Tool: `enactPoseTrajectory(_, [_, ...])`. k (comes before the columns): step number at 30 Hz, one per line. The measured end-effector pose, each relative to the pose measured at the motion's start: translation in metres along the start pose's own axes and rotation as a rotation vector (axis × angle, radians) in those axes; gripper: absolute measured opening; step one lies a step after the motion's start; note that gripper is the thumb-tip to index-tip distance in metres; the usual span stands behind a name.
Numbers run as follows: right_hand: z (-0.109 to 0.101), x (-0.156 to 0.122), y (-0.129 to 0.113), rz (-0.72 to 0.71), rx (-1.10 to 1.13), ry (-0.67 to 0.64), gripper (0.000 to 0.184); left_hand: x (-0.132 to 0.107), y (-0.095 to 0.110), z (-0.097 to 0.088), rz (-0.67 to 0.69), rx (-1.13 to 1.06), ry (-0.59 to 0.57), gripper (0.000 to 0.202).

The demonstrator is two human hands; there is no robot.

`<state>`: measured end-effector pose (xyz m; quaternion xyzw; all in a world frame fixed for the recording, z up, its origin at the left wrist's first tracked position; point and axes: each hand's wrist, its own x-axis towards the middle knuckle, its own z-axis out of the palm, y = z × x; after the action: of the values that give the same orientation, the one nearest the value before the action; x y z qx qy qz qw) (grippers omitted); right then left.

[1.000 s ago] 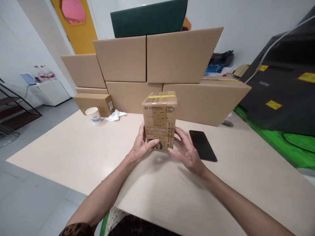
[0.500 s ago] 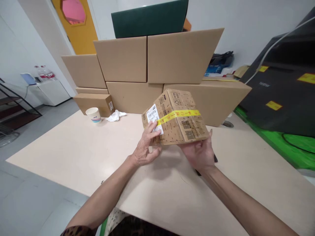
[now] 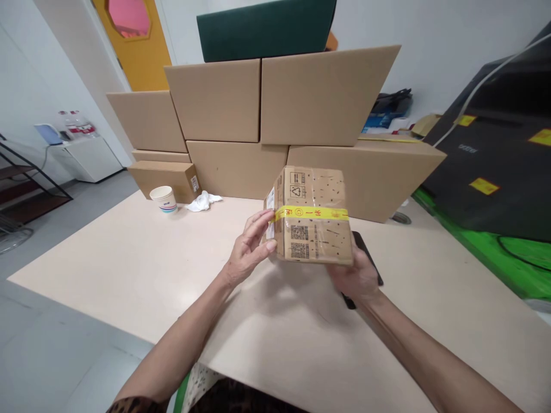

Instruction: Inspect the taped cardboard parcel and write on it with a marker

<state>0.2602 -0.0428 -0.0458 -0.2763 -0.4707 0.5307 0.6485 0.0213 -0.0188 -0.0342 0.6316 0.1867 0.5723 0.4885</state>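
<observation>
A small brown parcel box point(image 3: 313, 215) with a yellow tape band and printed codes is held above the beige table point(image 3: 129, 269). My left hand point(image 3: 248, 248) grips its left side, fingers over a white label. My right hand point(image 3: 356, 276) supports the box from below on the right, mostly hidden by it. Under my right hand lies a black phone point(image 3: 369, 261), partly covered.
Large cardboard boxes point(image 3: 275, 115) are stacked along the table's far edge, with a dark green box point(image 3: 264, 28) on top. A paper cup point(image 3: 163, 199) and crumpled white tissue point(image 3: 202, 201) sit at the far left. Black equipment point(image 3: 491, 149) stands at right.
The parcel stood upright on the table, was lifted and tipped over, and has now turned so the yellow tape band faces me. Both hands shifted with it.
</observation>
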Motion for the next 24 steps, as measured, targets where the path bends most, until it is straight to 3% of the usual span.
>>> enactPoseTrajectory(7, [-0.001,0.003,-0.007,-0.049,-0.057,-0.095,0.036,0.001,0.007,0.005,-0.141,-0.213,0.061,0.046])
enactPoseTrajectory(10, [0.001,0.003,-0.005,-0.066,-0.073,-0.103,0.030,0.002,0.010,0.005,-0.118,-0.195,0.072,0.061])
enactPoseTrajectory(13, [0.003,0.005,-0.004,-0.062,-0.056,-0.079,0.034,0.003,0.008,0.002,-0.121,-0.108,-0.030,0.081])
enactPoseTrajectory(17, [0.005,0.008,-0.004,-0.063,-0.029,-0.043,0.045,0.000,-0.003,-0.003,-0.056,0.108,-0.128,0.089])
enactPoseTrajectory(20, [0.005,0.009,-0.005,-0.063,-0.025,-0.038,0.046,-0.002,-0.009,-0.002,-0.007,0.151,-0.128,0.080])
enactPoseTrajectory(24, [0.006,0.005,-0.001,-0.048,-0.117,-0.063,0.058,-0.001,-0.005,0.002,-0.161,-0.031,0.017,0.049])
